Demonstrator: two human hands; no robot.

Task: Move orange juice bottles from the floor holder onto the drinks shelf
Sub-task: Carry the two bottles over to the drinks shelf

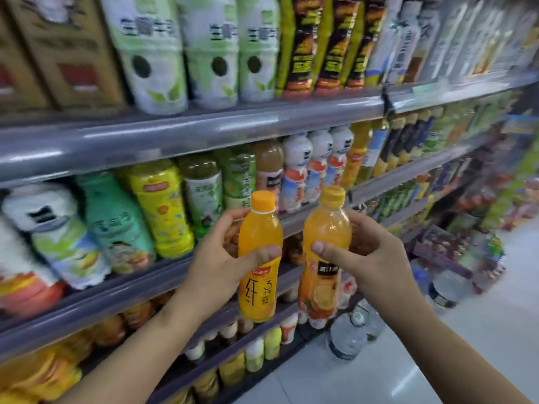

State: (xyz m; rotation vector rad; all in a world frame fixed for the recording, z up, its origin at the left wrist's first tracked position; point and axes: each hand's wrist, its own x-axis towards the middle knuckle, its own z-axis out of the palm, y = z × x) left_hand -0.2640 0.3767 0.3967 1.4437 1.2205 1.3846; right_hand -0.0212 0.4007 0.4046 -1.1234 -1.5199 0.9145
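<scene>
Drinks shelf fills left and far side, grey rounded metal rails, rows of shrink-wrapped bottles packed tight. Water jugs on pale floor, near right. I hold two orange juice bottles upright in front of the middle tier, side by side, not touching. Left hand clamped round left bottle at its waist; right hand clamped round right bottle, thumb on the label. Full, so probably moderately heavy; smooth clear plastic, slightly squeezable, glossy labels likely slick. Mid-body grip seems best. Ribbed orange caps.
</scene>
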